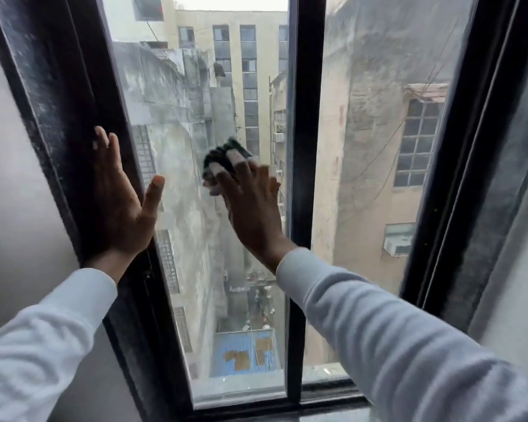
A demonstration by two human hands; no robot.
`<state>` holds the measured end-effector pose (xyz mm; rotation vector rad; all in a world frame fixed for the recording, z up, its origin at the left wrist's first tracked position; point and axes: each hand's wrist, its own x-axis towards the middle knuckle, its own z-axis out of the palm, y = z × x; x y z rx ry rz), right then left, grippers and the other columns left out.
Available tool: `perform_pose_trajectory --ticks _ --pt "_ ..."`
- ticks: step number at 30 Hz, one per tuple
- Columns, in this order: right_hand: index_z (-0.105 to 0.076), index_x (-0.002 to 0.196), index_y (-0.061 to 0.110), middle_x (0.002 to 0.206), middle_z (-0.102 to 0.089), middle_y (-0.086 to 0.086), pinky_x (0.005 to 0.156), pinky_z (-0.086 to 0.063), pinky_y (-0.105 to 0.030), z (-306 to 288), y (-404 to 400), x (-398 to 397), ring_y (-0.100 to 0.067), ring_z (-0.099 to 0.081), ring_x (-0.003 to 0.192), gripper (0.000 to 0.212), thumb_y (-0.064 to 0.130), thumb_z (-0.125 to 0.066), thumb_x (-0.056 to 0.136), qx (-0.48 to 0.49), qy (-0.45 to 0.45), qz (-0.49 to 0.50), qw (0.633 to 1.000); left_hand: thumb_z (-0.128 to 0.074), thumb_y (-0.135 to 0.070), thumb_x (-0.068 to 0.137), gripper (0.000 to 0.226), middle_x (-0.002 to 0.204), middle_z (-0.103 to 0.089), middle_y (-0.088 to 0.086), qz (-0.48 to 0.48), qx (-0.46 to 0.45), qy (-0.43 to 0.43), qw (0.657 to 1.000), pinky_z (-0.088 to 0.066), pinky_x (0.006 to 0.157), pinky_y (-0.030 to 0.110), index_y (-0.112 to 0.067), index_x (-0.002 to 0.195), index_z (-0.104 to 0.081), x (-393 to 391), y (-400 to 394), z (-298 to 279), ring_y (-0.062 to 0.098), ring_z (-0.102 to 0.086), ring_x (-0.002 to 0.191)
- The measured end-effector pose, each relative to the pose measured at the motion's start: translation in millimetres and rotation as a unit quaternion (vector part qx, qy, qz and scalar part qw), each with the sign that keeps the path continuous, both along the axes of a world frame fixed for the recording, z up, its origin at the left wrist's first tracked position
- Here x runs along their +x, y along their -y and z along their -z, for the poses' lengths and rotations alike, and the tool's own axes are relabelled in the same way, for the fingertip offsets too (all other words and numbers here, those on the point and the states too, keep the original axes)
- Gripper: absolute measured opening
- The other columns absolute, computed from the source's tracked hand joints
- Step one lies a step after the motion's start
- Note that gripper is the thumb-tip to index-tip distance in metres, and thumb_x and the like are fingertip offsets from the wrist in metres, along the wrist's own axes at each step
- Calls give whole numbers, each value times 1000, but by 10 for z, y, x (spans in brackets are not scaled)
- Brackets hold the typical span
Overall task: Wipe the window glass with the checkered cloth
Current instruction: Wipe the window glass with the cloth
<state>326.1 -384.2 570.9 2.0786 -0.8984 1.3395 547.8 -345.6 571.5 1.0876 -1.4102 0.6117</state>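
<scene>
A: Mid-wipe, by the look of it. Right hand [250, 205] pressed flat against the window glass [195, 223], fingers spread over the bunched checkered cloth [224, 161], pinning it to the left pane at about mid-height, just left of the centre bar [297, 208]

B: And the left hand [116, 205]?

A: Open, grasping nothing. Palm and fingers laid against the dark frame [73, 117] at the pane's left edge, thumb out over the glass. Probably bracing

B: Much left to do?

A: Hard to judge. Hazy streaks across the upper and left parts of that pane, so likely plenty still to cover. Right pane [378, 147] looks dull too, though part of that may be the grimy wall outside

B: Next move?

A: Probably a steady sweep with even pressure, keeping the cloth flat under the fingertips so as not to let it slip, then working toward the streaked patches

B: Any writing, labels, brand marks?

A: None readable, neither on cloth, frame nor the buildings beyond
</scene>
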Motion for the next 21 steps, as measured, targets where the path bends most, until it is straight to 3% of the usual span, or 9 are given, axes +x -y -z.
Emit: perform_pose_trajectory --ticks 2,4,7,11,16,21 --pt "-67 139 25 159 -34 -1 93 -54 -58 454 -134 -156 -34 -40 133 49 13 -43 98 17 -98 -16 995 -61 -44 106 96 183 -1 27 -20 16 4 1000 -7 140 54 3 173 -11 -69 -62 -27 39 -4 173" --pt "-71 131 21 154 -49 -4 92 -55 -57 712 -201 -336 -32 -41 130 47 14 -40 96 38 -151 -40 987 -64 -51 103 98 185 -5 22 -64 29 41 997 -11 139 57 -4 174 -16 -221 -92 -45 36 -7 173" --pt "-72 131 19 149 -60 -6 95 -54 -52 642 -161 -669 -33 -50 128 41 1 -62 96 37 -38 -20 998 -69 -55 99 95 185 -16 12 -76 49 162 983 -21 135 56 -11 172 -29 -626 -55 -91 30 -17 172" --pt "-68 142 19 154 -59 -7 107 -50 -44 219 45 -1397 -34 -53 135 45 9 -73 99 -59 18 34 998 -67 -58 93 101 186 -12 5 -73 87 301 947 -22 133 44 -17 175 -24 -1383 81 -128 21 -18 172" --pt "-60 152 21 160 -53 -6 103 -50 -48 -16 484 -2209 -34 -47 143 61 3 -72 95 -42 22 167 985 -63 -73 88 119 187 1 5 -109 93 335 931 -13 134 36 -16 178 -8 -2005 258 -113 19 -9 174" --pt "-46 162 11 172 -37 -15 125 -37 -61 719 580 -2478 -43 -30 159 66 12 -69 100 36 63 149 986 -62 -79 86 126 187 0 5 -191 71 336 920 -19 135 41 -13 177 -6 -2066 358 -17 19 -10 174"
